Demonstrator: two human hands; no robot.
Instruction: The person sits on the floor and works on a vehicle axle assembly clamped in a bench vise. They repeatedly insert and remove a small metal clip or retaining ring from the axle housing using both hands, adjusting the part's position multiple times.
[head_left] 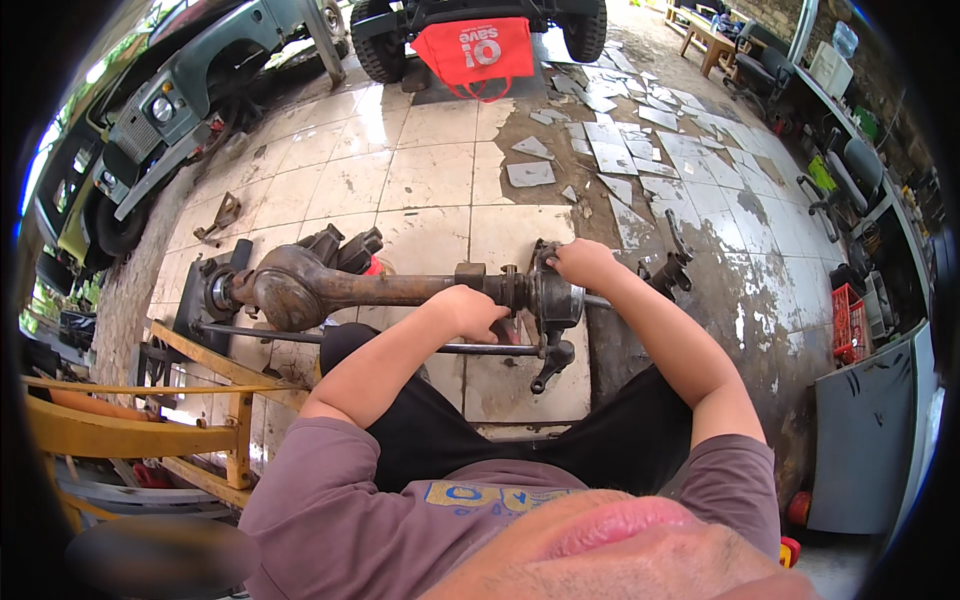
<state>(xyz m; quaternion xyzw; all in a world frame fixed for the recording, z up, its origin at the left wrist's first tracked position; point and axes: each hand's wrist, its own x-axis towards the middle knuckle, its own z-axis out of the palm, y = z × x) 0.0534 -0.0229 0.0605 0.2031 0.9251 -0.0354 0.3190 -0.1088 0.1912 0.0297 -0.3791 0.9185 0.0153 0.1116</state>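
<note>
A rusty vehicle axle (385,290) lies crosswise on the floor before me, its round differential housing (287,287) toward the left. At its right end sits a dark steering knuckle (556,302), with my right hand (585,264) closed over its upper part, fingertips at the far side. My left hand (472,313) lies against the axle tube just left of the knuckle, its fingers curled down; something small and reddish shows beneath them, too hidden to name. A long tie rod (450,348) runs along the near side of the axle to an arm (550,368) below the knuckle.
A yellow metal frame (150,432) stands close on my left. Broken tiles (610,150) lie at the far right. A red bag (472,52) hangs on a vehicle ahead; an old car (150,125) stands far left. A grey cabinet (868,440) and red crate (848,322) are at the right.
</note>
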